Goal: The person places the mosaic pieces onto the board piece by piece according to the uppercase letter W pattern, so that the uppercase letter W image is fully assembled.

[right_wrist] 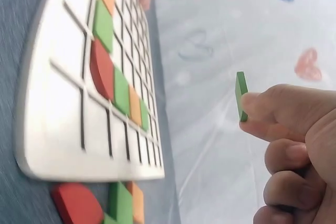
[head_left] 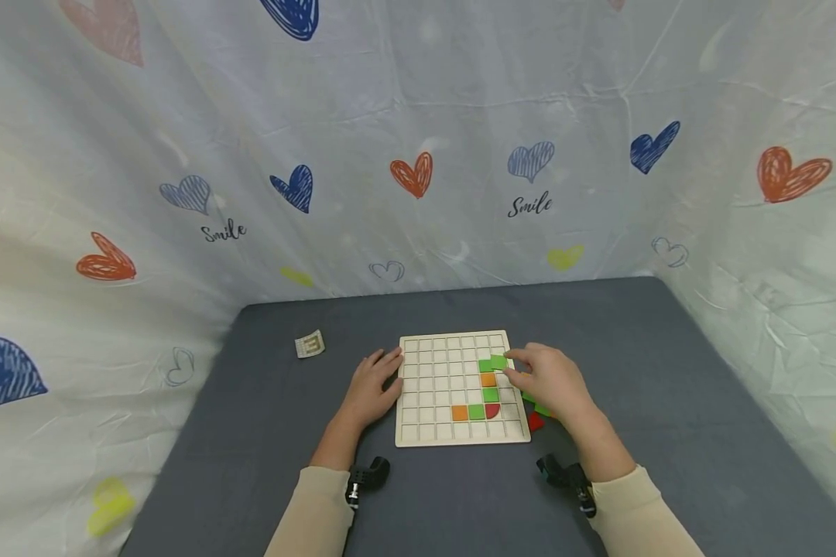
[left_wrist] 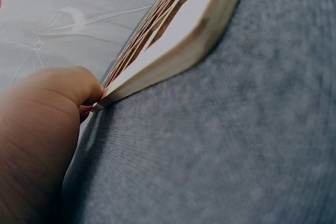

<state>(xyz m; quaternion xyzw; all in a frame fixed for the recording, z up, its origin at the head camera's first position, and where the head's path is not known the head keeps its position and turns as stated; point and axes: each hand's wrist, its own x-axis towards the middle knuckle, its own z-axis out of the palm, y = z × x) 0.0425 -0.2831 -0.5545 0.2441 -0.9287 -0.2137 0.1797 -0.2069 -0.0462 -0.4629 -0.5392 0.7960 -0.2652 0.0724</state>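
Observation:
A pale wooden grid board (head_left: pixel 432 387) lies on the grey table. Along its left edge rests my left hand (head_left: pixel 374 389); in the left wrist view the thumb (left_wrist: pixel 79 85) touches the board's rim. My right hand (head_left: pixel 552 379) pinches a green square tile (right_wrist: pixel 241 95) between thumb and forefinger, raised over the upper right of the grid. Its other fingers curl into the palm. In the cells sit orange tiles (head_left: pixel 488 380), green tiles (head_left: pixel 476 411) and one red rounded tile (head_left: pixel 492 411), forming an L-like row and column.
Loose red, green and orange tiles (right_wrist: pixel 77 203) lie against the board's right side, partly hidden under my right hand in the head view. A small printed paper piece (head_left: pixel 310 344) lies at the table's back left. Behind hangs a heart-patterned curtain (head_left: pixel 460 232).

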